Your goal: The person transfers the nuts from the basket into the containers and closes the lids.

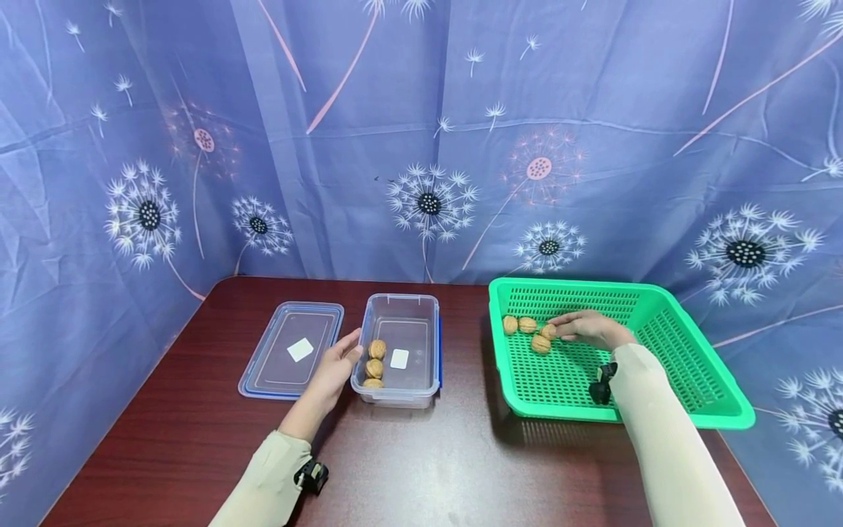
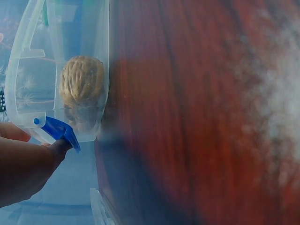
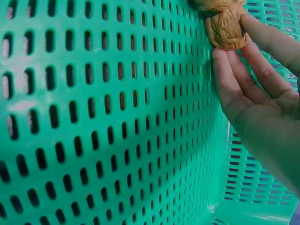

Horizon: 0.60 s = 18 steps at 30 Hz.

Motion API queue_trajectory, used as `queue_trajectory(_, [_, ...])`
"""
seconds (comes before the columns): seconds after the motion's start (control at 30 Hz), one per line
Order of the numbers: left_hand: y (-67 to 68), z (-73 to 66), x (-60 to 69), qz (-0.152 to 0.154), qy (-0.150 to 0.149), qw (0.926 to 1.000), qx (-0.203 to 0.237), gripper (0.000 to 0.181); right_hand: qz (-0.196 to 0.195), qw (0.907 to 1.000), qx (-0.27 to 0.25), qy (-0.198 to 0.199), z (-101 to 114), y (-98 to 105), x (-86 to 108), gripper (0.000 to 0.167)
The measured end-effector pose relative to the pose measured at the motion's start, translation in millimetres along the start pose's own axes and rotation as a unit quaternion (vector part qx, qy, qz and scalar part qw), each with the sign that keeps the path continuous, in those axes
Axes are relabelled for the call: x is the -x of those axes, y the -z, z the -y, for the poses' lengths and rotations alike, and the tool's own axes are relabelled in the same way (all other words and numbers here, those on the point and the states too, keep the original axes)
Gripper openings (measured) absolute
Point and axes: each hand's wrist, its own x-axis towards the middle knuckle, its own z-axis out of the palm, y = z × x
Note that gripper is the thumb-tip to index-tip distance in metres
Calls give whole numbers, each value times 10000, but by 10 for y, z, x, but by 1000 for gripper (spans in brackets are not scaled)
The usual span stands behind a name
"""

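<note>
- Pinching a walnut (image 3: 227, 30) between thumb and bent fingers of the right hand (image 1: 588, 327), closed no farther than the shell allows.
- Reaching down with the right fingers into a green basket (image 1: 566, 410), inside its rim.
- Showing three other walnuts (image 1: 527, 325) in the basket to the left of the right fingers: two in a near row, one close beside the pinched walnut and a little nearer the person.
- Resting the fingers of the left hand (image 1: 334, 369) against the outer left side of a clear box (image 1: 418, 333), loosely extended, thumb and forefinger apart, and not wrapped round any walnut.
- Touching a blue latch (image 2: 58, 130) with the left thumb, as seen from the left wrist.
- Holding three nuts (image 1: 375, 368) in a line within the box, just across the wall to the right of the left fingers.
- Lying flat on the tabletop (image 1: 461, 454), just left of the left fingers: a clear lid (image 1: 279, 373) with blue edging and a white square (image 1: 300, 350).
</note>
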Motion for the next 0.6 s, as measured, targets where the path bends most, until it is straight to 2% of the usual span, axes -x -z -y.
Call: queue_trajectory(0.6, [2,15,-12,13,-63,10000,24,47,78,9992,-255,305,61,17,27,62])
